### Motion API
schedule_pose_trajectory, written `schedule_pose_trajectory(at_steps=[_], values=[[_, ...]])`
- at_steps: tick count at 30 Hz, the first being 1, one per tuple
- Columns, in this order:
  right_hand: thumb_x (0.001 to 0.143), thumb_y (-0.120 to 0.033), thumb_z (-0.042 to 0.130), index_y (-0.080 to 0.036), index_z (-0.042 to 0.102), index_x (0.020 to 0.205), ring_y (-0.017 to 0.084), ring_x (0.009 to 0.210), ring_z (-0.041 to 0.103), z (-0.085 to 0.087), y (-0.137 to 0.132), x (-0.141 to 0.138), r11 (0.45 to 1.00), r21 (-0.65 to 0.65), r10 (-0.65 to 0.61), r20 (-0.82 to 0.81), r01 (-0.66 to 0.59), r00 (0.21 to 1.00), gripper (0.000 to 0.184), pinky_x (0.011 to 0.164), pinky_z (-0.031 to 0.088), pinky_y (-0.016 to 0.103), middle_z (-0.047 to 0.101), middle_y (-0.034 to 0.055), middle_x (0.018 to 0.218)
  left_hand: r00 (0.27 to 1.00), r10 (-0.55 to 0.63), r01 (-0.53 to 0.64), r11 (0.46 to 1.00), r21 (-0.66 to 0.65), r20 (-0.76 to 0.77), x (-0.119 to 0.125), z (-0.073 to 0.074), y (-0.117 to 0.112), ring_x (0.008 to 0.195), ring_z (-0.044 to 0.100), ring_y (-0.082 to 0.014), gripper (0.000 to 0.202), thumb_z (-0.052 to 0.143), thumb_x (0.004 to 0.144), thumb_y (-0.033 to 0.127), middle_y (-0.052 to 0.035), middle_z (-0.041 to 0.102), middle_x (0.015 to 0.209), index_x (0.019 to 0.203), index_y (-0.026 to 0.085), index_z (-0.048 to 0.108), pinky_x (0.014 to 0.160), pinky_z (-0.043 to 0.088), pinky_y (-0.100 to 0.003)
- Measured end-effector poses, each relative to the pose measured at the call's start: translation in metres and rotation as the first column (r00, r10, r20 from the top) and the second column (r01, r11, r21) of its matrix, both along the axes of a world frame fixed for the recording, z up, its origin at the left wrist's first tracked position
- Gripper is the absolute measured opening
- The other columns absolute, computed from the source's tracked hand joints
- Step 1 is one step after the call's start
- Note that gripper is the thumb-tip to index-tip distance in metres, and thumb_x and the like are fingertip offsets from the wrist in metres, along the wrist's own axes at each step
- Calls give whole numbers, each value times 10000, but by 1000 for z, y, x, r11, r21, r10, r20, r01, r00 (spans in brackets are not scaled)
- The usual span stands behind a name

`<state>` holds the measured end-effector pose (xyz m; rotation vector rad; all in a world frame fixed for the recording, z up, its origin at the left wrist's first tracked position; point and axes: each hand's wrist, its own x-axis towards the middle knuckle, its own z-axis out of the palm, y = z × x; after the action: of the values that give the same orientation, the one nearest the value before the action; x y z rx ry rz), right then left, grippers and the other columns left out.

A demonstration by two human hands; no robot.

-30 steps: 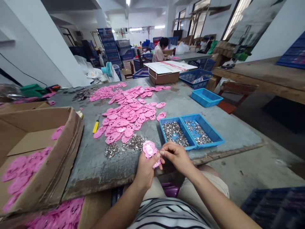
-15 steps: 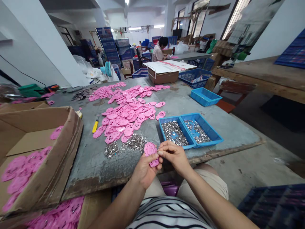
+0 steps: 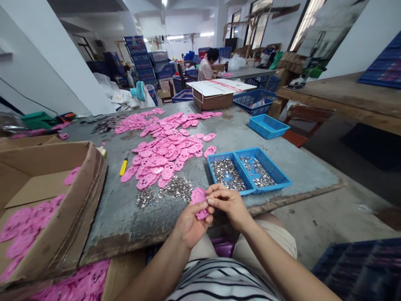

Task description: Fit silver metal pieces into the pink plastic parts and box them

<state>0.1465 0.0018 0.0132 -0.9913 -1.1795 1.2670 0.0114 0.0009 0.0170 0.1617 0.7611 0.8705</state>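
My left hand (image 3: 190, 223) grips a pink plastic piece (image 3: 199, 196) just over the near edge of the grey table (image 3: 125, 217). My right hand (image 3: 228, 202) is pinched against the piece's right side, fingertips touching it; anything held in the pinch is too small to see. A heap of small silver metal parts (image 3: 171, 190) lies on the table just beyond my hands. A large spread of pink pieces (image 3: 166, 152) covers the table's middle. Two joined blue trays (image 3: 249, 169) of silver parts sit to the right of my hands.
An open cardboard box (image 3: 53, 196) holding pink pieces stands at the left. A yellow-handled tool (image 3: 124, 166) lies near it. A blue tray (image 3: 266, 125) and a brown box (image 3: 214, 100) sit at the far right of the table. A person (image 3: 208, 65) sits at a distant table.
The pink piece has turned and dropped lower in my left hand, with its face now tilted away. My right hand stays pinched at its edge.
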Motion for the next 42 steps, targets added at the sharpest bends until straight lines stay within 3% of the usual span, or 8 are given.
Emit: schedule_pose_trajectory(at_steps=[7, 11, 14, 22, 25, 30, 36, 42], values=[[625, -458, 814, -209, 737, 658, 150, 750, 594, 0, 1, -3, 997, -18, 75, -15, -75, 997, 262, 718, 517, 315, 607, 53, 902, 991, 69, -49, 984, 172, -114, 1, 5, -2, 470, 534, -75, 290, 716, 553, 70, 26, 569, 593, 785, 128, 553, 375, 370, -152], [645, -439, 795, -204, 697, 712, 96, 573, 551, -2, 1, -12, 1000, -7, 25, -42, -25, 999, 263, 594, 498, 293, 581, 30, 922, 912, 310, -171, 883, 437, -270, 6, 7, -4, 448, 508, -82, 356, 732, 531, 134, 55, 565, 574, 810, 167, 515, 355, 362, -167], [669, -396, 771, -196, 655, 665, 109, 602, 546, 1, -1, -14, 998, 39, -51, 28, 50, 998, 231, 589, 463, 274, 582, 22, 844, 822, 442, -185, 804, 566, -360, 9, 6, -4, 444, 491, -70, 299, 706, 561, 125, 57, 575, 575, 763, 180, 493, 376, 369, -165], [751, -279, 658, -206, 619, 635, 179, 821, 562, 12, -3, -10, 982, 173, -116, 204, 81, 972, 143, 764, 452, 322, 597, 37, 804, 708, 574, -155, 695, 702, -412, 12, 6, -3, 504, 521, -80, 270, 661, 602, 82, 52, 593, 617, 775, 200, 490, 477, 405, -191], [796, -250, 604, -203, 596, 655, 178, 845, 556, 15, -3, -9, 968, 243, -120, 256, 56, 959, 149, 784, 451, 325, 583, 41, 830, 750, 522, -131, 719, 682, -406, 9, 12, -4, 518, 534, -86, 273, 676, 625, 122, 40, 593, 652, 803, 200, 485, 471, 410, -194], [860, -258, 546, -202, 579, 707, 201, 993, 535, 30, -1, 1, 944, 318, -68, 441, -85, 895, 167, 884, 435, 363, 561, 68, 983, 955, 214, -80, 851, 519, -204, -2, 25, -3, 512, 595, -130, 386, 647, 687, 411, 5, 604, 727, 955, 205, 461, 373, 355, -187], [881, -270, 522, -204, 583, 758, 238, 1164, 467, 44, 5, 10, 893, 357, -21, 640, -273, 768, 152, 1014, 348, 436, 545, 80, 1198, 973, 104, 16, 860, 510, -206, -6, 25, -3, 464, 599, -135, 514, 571, 742, 604, 15, 592, 690, 1051, 211, 453, 313, 314, -175], [888, -259, 515, -202, 592, 791, 245, 1196, 454, 43, 8, 11, 867, 339, 23, 704, -365, 710, 137, 1027, 338, 445, 537, 88, 1265, 978, 82, 32, 846, 532, -190, -6, 21, -4, 412, 567, -110, 496, 589, 755, 593, 31, 579, 671, 1048, 207, 486, 304, 303, -170]])
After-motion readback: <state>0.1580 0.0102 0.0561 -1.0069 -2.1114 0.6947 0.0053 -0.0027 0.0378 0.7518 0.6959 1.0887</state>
